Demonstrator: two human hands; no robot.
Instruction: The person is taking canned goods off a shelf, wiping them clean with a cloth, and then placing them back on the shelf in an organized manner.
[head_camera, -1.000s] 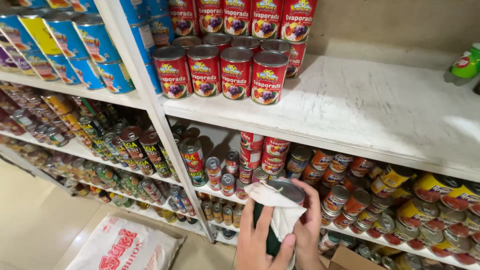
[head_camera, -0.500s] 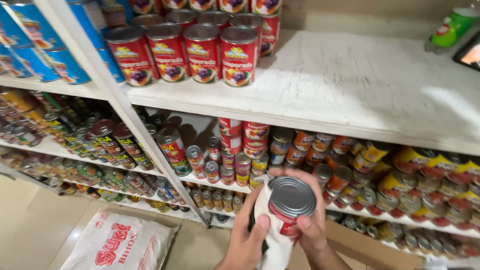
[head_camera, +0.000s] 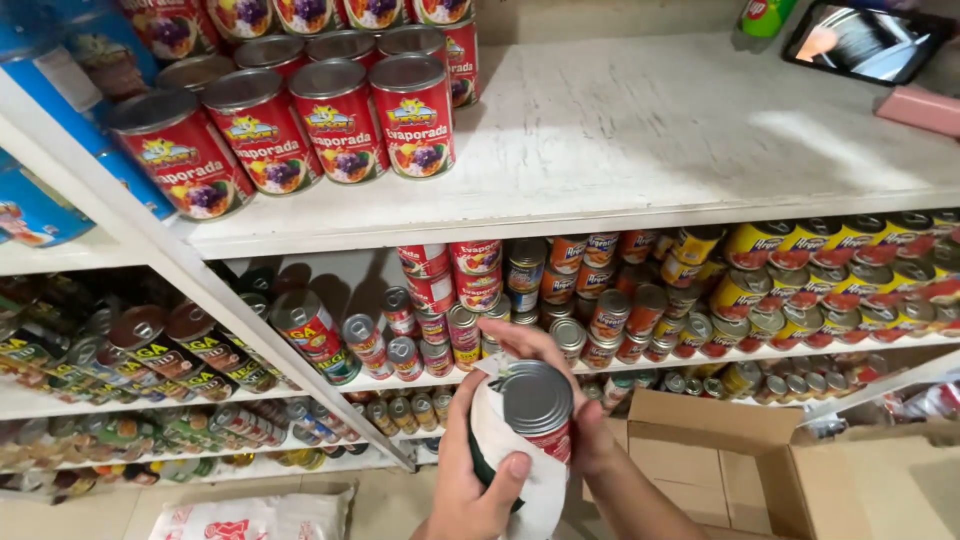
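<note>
White cloth (head_camera: 500, 440) wraps an upright red can (head_camera: 537, 408) held low between both hands, the left hand (head_camera: 470, 470) gripping its side, the right hand (head_camera: 570, 400) curled around behind, below the shelf (head_camera: 650, 150) of cans (head_camera: 330, 120) beyond.

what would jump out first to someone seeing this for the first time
The eye goes first to the red-labelled can low in the middle, gripped by both hands, the left hand also pressing a white cloth against it. Next comes the cluster of big red cans at the left end of the white top shelf, whose right side lies mostly bare. Below, packed rows of yellow-labelled cans fill the right, and an open cardboard box sits bottom right.
</note>
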